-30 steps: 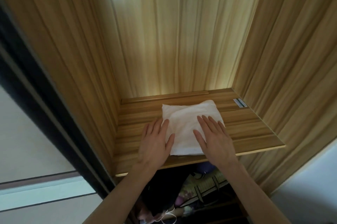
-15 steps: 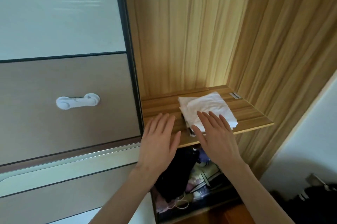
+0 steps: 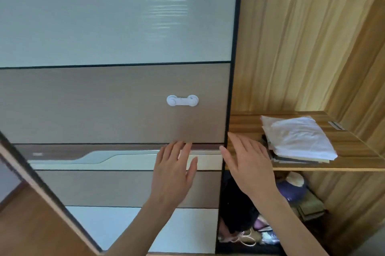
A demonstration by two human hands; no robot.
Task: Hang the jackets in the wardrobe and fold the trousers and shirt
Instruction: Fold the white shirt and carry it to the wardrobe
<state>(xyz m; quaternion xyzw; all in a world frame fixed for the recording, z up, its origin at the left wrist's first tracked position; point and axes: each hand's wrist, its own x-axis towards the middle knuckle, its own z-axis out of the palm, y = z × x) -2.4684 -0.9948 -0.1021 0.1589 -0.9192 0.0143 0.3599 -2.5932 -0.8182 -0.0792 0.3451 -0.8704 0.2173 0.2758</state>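
Folded white shirt lies on the wardrobe shelf, atop a thin stack of darker folded items. Judged light, soft, limp; best lifted from beneath with the stack. Left hand and right hand hover apart, fingers straight, holding nothing, near the sliding door.

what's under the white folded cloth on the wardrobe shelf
Under the white folded cloth lies a thin stack of darker folded pieces, only their edges showing, resting on the wooden shelf. What garments they are is hidden.
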